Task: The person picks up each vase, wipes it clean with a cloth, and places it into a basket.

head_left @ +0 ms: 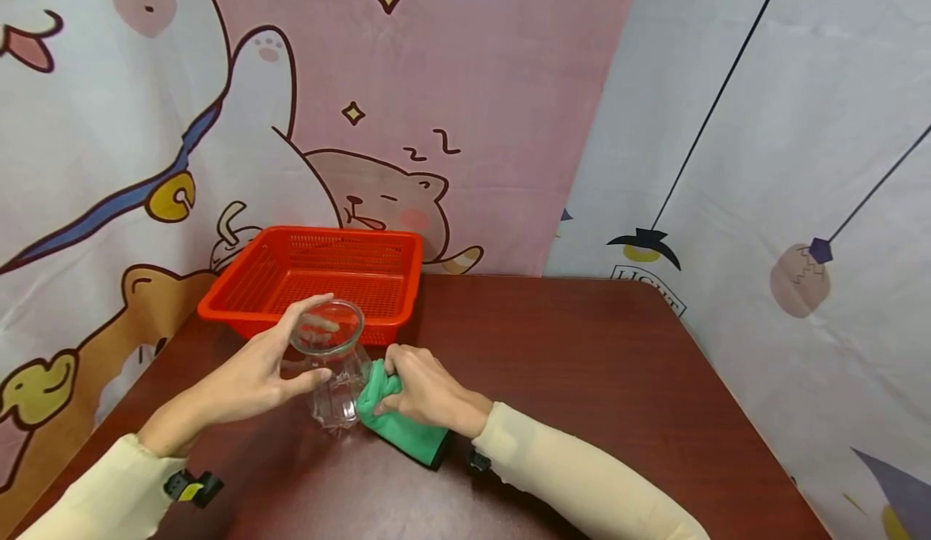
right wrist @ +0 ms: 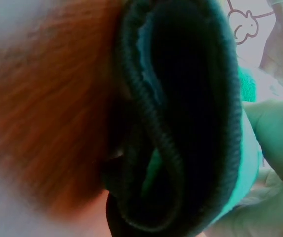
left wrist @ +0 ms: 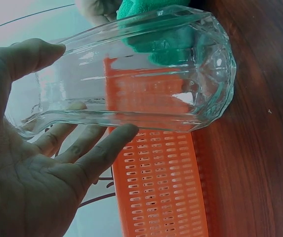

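A clear glass vase (head_left: 336, 401) with a round, wide mouth and a faceted base stands near the front of the basket. My left hand (head_left: 250, 380) holds it by the upper part, thumb on the near side and fingers around the far side. In the left wrist view the glass (left wrist: 146, 94) looks see-through, with the thumb and fingers on opposite sides. My right hand (head_left: 427, 386) grips a bunched green cloth (head_left: 410, 436) with a dark edge against the vase's right side. The right wrist view shows the folded cloth (right wrist: 250, 86) close up, its dark border hanging in a loop.
Behind the vase, an orange-red plastic basket (head_left: 342, 234) with slotted walls sits at the back left of the dark brown wooden table (head_left: 582, 378). A printed cartoon curtain (head_left: 494, 79) hangs along the back and sides of the table.
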`<state>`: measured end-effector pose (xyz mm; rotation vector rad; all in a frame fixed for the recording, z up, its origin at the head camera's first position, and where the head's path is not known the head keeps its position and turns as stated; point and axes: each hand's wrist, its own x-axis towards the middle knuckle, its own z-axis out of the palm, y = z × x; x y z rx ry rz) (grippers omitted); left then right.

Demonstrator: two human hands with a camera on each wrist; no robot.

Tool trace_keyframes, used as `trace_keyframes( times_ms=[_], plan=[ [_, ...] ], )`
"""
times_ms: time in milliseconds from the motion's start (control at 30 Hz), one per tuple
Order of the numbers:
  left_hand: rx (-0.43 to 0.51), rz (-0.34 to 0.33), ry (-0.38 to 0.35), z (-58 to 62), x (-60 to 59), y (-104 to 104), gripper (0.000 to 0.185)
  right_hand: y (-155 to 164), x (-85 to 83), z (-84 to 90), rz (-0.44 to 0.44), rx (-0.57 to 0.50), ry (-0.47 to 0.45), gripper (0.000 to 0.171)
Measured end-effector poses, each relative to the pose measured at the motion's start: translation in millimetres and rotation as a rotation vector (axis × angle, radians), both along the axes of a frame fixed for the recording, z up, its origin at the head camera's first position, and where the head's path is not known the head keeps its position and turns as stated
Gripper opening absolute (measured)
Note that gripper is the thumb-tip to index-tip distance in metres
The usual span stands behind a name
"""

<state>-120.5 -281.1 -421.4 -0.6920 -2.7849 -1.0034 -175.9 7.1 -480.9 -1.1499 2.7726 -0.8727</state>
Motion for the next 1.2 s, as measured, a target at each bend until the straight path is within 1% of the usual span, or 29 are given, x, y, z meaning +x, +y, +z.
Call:
trace_keyframes(
  times_ms=[167, 467, 667, 933, 1033, 1200],
  plan=[
    [-0.002, 0.002, -0.002, -0.8, -0.7, 0, 0.105, 1, 0.8, 1.8, 0.008, -0.021, -0.003, 0.051],
    [0.042, -0.026, -0.032, 3.5, 1.3, -1, 0.105, -2, 2.0, 11.5, -0.001, -0.097, -0.007, 0.046],
    [0.037, -0.024, -0.023, 0.5, 0.0, -2, 0.106, -4, 3.2, 16.2, -0.026, -0.158, -0.029, 0.042],
    [0.032, -0.032, 0.012, 1.2, -1.0, -3, 0.103, -7, 2.9, 26.9, -0.029, -0.248, -0.001, 0.039],
    [0.032, -0.034, 0.014, 0.8, -2.0, -2, 0.104, -7, 3.7, 31.2, -0.036, -0.285, 0.003, 0.039],
    [0.07, -0.059, -0.025, 0.5, -1.2, -3, 0.102, -8, 3.9, 35.1, -0.022, -0.344, 0.013, 0.038]
  ],
)
